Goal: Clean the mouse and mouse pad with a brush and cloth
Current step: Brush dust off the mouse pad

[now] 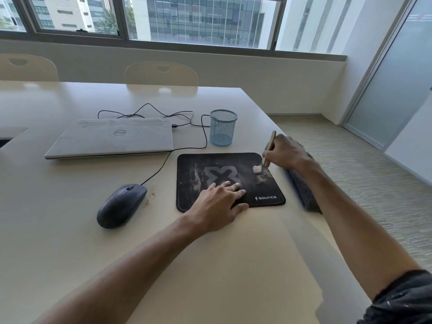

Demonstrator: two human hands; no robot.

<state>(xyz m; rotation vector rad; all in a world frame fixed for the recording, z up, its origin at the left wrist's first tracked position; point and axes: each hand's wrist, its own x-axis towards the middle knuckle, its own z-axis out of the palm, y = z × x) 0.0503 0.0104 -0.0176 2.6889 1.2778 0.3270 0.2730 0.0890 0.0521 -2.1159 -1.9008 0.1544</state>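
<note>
A black mouse pad (191, 164) lies on the table, with a pale logo and crumbs of dirt near its right edge. My left hand (217, 204) rests flat on its near edge, fingers spread, pressing it down. My right hand (285, 152) grips a wooden-handled brush (271, 141); its light bristles touch the pad's upper right part beside the crumbs. A black wired mouse (120, 205) sits on the table left of the pad, with a few specks of dirt next to it. A folded dark grey cloth (304, 192) lies at the table's right edge, partly under my right forearm.
A closed silver laptop (112, 137) lies behind the mouse, whose cable (203, 134) loops to it. A blue mesh pen cup (222, 127) stands behind the pad. The table edge (299, 220) runs close to the cloth. Two chairs stand at the far side.
</note>
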